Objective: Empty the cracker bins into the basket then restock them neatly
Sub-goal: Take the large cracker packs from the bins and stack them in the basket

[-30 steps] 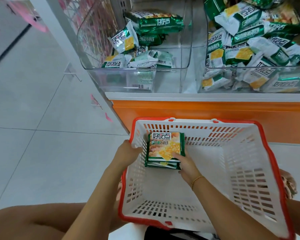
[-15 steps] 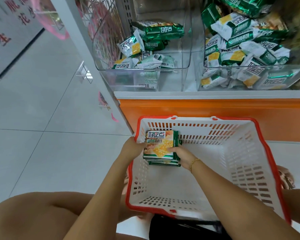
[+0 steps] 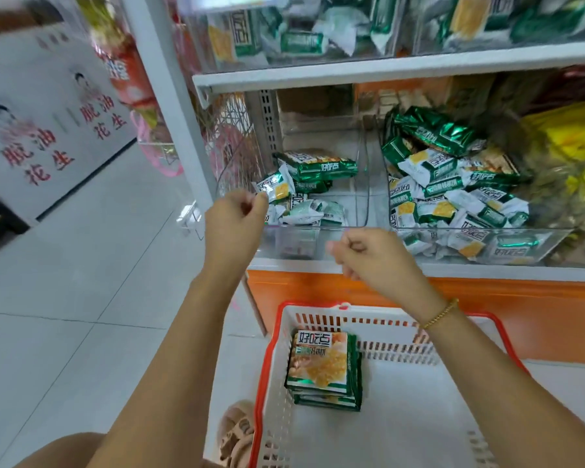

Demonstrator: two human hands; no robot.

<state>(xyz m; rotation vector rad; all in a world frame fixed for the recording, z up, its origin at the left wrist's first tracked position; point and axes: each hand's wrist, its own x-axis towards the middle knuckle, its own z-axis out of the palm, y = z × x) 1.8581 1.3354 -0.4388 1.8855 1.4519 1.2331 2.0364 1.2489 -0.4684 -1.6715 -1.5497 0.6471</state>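
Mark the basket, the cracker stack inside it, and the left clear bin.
basket (image 3: 402, 417): head view, bare white floor.
cracker stack (image 3: 320, 363): head view, top pack's face.
left clear bin (image 3: 298, 241): head view, front wall.

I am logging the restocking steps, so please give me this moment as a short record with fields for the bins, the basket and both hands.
left bin: clear, a few loose cracker packs inside
right bin: clear, heaped with many loose packs
basket: below the shelf, red rim, white walls
stack of packs: neat, in the basket's far left corner
left hand: raised at the left bin's front corner, fingers curled; contact with a pack unclear
right hand: raised before the left bin, fingers curled, holding nothing
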